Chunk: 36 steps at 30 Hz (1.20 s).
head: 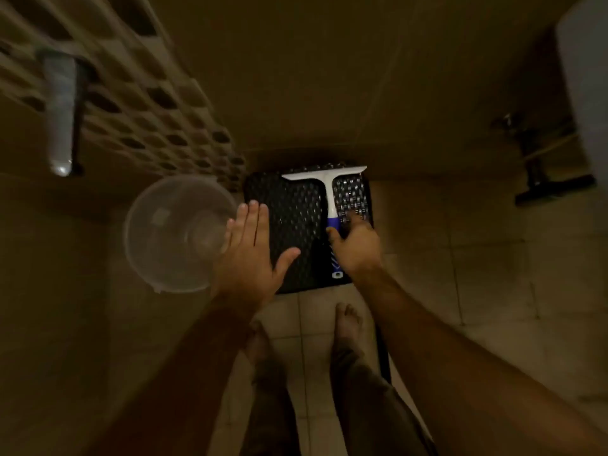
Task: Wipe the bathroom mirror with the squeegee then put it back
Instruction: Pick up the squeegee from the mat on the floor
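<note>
A squeegee [330, 185] with a white blade and stem and a blue handle lies flat on a black woven stool [289, 218], its blade at the far edge. My right hand [357, 245] is down on the handle, thumb on its left side and fingers curled over its right side. The blue handle end shows below my wrist. My left hand [251, 255] hovers flat and open over the stool's left edge, thumb spread, holding nothing. No mirror is in view.
A clear plastic bucket [177, 232] stands on the tiled floor just left of the stool. A lattice wall [138, 103] and a grey pipe [59, 110] are at upper left. A tap and a black floor wiper [556, 189] are at right. My bare feet [348, 320] stand before the stool.
</note>
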Tool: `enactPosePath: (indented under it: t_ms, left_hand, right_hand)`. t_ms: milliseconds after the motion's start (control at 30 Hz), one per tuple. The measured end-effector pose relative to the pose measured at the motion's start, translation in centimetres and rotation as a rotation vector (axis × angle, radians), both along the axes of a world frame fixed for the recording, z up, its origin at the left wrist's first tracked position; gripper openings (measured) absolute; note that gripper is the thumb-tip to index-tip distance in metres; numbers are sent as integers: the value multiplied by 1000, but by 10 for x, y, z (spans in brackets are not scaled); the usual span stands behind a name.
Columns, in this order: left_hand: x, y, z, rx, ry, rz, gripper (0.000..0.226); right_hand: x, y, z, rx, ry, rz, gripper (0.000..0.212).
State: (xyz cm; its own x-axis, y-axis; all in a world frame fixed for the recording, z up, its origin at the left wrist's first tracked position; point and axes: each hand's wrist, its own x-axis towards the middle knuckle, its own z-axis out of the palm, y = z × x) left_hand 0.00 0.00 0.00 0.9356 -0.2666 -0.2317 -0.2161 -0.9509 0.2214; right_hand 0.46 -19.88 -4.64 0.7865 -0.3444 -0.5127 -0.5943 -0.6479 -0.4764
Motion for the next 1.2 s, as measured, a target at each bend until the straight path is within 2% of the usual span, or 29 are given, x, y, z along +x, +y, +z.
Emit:
enactPosePath:
  t_ms: [200,367,433,633,967,1200]
  left_hand:
    - [-11,-11,-35,-12,5,-8,90]
    - [-17,-5,-27,0,-11,19,90]
    - [-13,-3,-13,7,-28,44,90]
    - [2,-1,54,67,-88,-11,91]
    - [20,4,181,-32,-212,-93,87]
    - [44,-23,253,-114,-371,-220,86]
  right_hand:
    - [6,10,-36,112,71,-167,57]
    - [7,14,-39,171,35,-209,34]
    - [8,16,-22,255,21,-279,30]
    - [3,18,62,389,-54,-507,24]
    - [-35,19,243,439,-294,-563,23]
    - [-52,10,328,374,-509,-643,19]
